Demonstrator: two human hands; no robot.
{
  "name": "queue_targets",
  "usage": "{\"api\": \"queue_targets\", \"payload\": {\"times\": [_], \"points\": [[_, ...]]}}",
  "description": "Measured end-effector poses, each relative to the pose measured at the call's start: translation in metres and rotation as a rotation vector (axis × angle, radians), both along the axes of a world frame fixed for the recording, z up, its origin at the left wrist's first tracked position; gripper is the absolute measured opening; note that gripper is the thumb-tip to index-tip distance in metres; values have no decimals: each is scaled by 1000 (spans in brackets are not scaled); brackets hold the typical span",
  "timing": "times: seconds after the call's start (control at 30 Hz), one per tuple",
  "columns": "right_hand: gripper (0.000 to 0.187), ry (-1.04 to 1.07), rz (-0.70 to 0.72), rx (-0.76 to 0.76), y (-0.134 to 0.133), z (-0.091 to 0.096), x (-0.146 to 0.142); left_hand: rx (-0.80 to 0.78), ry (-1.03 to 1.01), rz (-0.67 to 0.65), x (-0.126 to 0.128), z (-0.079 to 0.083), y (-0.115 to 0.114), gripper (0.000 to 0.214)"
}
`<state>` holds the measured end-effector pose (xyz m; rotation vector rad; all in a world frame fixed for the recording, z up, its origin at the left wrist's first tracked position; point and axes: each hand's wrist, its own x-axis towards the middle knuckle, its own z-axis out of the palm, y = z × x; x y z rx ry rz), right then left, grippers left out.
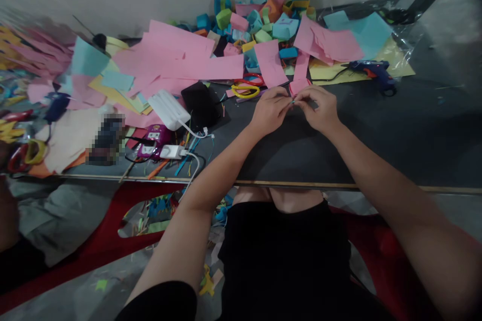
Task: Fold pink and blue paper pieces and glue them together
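My left hand (269,109) and my right hand (318,106) meet above the dark table (395,130), fingers pinched together on a small pink paper piece (298,87) held between them. The piece is mostly hidden by my fingertips. Just beyond my hands lie pink paper strips (270,62) and yellow-and-red scissors (246,88).
A heap of folded coloured paper pieces (259,15) sits at the back. A blue glue gun (371,71) lies to the right on yellow sheets. A white power bank (169,109), a black phone (199,105) and cables lie to the left. More scissors (22,153) are at far left.
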<state>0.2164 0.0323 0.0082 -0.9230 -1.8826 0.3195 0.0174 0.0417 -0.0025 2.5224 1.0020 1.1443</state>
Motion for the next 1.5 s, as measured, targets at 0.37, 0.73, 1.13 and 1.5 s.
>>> {"api": "queue_targets", "payload": {"times": [0.37,0.73,1.13,1.5], "points": [[50,202,243,-404,7,12,12,14,-2,-20,0,-3,1,43],[33,294,269,-625,5,12,10,67,-46,-123,-2,-4,-2,38],[20,191,169,-473,0,11,7,35,3,-138,-2,-18,10,32],[16,147,61,-382,-2,7,5,-69,67,-141,-5,-7,6,16]]}}
